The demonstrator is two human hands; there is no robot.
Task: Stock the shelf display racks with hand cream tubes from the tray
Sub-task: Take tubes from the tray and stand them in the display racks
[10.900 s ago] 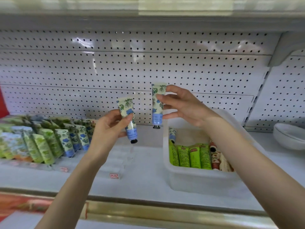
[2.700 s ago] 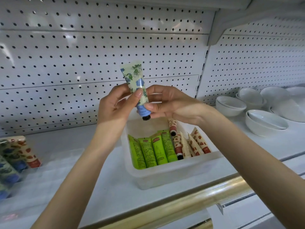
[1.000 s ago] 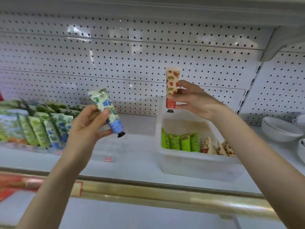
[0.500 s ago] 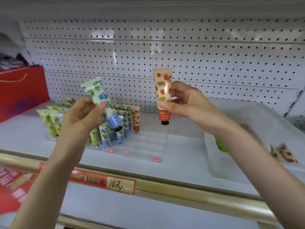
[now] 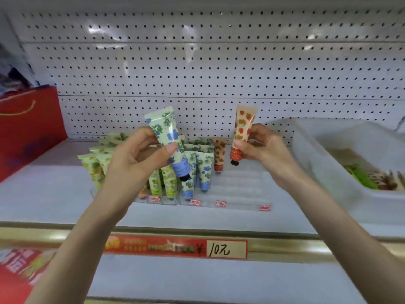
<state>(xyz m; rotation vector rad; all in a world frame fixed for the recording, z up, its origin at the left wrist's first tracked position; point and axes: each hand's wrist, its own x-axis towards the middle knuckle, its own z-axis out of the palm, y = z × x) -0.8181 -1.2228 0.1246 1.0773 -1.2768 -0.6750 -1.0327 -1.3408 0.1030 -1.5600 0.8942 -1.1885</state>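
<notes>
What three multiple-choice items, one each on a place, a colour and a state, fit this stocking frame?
1. Where is the white tray relative to the display rack?
A) to its left
B) to its right
C) on top of it

2. What colour are the blooms on the floral tube in the left hand?
A) pink
B) blue
C) orange

3. How is the strawberry tube in the right hand?
A) held cap down
B) lying in the tray
C) slotted in the rack

Key: 1 B, the tray sits right of the rack. 2 B, blue blooms show on pale green. 3 A, it is pinched in the air with its cap lowest.
</notes>
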